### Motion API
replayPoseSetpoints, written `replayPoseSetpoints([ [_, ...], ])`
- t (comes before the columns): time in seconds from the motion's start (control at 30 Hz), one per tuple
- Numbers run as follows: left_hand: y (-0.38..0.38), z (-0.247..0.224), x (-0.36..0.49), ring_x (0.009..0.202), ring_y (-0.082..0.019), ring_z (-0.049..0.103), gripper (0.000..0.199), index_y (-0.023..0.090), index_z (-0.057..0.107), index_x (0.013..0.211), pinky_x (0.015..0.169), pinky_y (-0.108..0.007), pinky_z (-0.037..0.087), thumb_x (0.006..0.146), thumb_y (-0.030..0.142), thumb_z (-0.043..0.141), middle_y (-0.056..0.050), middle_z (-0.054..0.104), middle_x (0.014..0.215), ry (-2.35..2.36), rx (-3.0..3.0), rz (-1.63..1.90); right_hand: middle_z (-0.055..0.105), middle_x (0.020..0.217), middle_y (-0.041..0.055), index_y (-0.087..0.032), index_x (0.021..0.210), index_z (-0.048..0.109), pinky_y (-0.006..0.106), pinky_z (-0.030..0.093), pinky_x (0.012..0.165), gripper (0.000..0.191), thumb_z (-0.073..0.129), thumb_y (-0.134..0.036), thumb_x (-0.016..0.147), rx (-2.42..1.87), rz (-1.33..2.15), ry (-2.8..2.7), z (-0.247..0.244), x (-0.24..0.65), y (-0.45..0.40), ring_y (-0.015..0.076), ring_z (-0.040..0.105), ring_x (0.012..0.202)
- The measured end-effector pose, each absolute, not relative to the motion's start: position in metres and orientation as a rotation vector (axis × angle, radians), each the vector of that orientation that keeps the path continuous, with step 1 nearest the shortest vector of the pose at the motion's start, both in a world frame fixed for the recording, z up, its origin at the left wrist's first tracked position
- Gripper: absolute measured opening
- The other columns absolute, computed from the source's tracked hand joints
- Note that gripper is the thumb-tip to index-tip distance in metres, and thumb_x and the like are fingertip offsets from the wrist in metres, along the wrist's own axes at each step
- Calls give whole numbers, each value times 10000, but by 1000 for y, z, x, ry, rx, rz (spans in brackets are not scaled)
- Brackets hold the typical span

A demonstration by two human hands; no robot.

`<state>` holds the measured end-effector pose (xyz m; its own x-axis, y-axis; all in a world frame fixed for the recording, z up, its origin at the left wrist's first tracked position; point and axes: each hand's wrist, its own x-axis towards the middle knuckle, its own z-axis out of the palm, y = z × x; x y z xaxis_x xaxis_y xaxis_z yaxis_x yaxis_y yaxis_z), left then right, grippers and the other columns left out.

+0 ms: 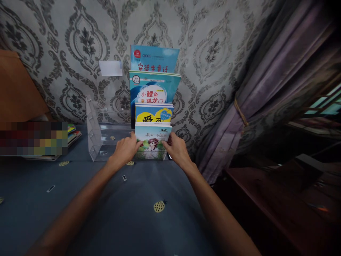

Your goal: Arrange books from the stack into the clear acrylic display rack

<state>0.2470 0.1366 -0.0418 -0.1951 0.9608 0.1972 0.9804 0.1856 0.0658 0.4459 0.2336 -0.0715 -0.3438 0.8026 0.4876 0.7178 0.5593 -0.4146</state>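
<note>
A small book with a pale blue and green cover, showing a drawn figure, stands upright in the front tier of a clear tiered book rack. My left hand grips its left edge, thumb on the cover. On its right edge my right hand holds it the same way. Behind it, each rising higher, stand a yellow and blue book, a teal book and a light blue book. Fingers behind the front book are hidden.
A blue tablecloth with pineapple prints covers the table. To the left lies a stack of books, partly blurred, below a brown box. Patterned wallpaper is behind; a tied purple curtain and dark red furniture are at right.
</note>
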Motion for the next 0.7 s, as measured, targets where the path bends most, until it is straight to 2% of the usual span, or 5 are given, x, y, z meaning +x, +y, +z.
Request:
replayPoseSetpoints([
  [0.23, 136, -44, 247, 1018, -372, 716, 529, 62, 507, 1335, 797, -419, 535, 1021, 480, 423, -235, 739, 1027, -2299, -1921, -274, 727, 825, 66, -201, 902, 589, 294, 435, 644, 140, 633, -313, 829, -1226, 217, -2115, -67, 451, 234, 225, 674, 746],
  [0.37, 136, -43, 248, 1031, -372, 715, 501, 46, 522, 1312, 807, -411, 529, 1020, 446, 451, -250, 737, 1037, -2327, -1958, -312, 716, 761, 39, -221, 851, 579, 301, 455, 641, 168, 634, -368, 793, -1213, 303, -2081, -63, 452, 234, 221, 671, 706],
  [0.57, 135, -42, 244, 1039, -332, 719, 467, 59, 521, 1308, 829, -389, 535, 1020, 423, 470, -236, 743, 1054, -2320, -2026, -351, 719, 753, 78, -228, 798, 564, 332, 474, 631, 249, 610, -468, 755, -1239, 325, -2073, -60, 450, 231, 248, 672, 702],
  [0.7, 134, -42, 239, 1026, -341, 724, 442, 63, 562, 1258, 814, -389, 544, 1012, 424, 491, -238, 743, 1039, -2293, -2054, -422, 734, 754, 73, -238, 798, 565, 337, 477, 633, 278, 586, -510, 748, -1258, 333, -2073, -57, 448, 228, 253, 682, 699],
])
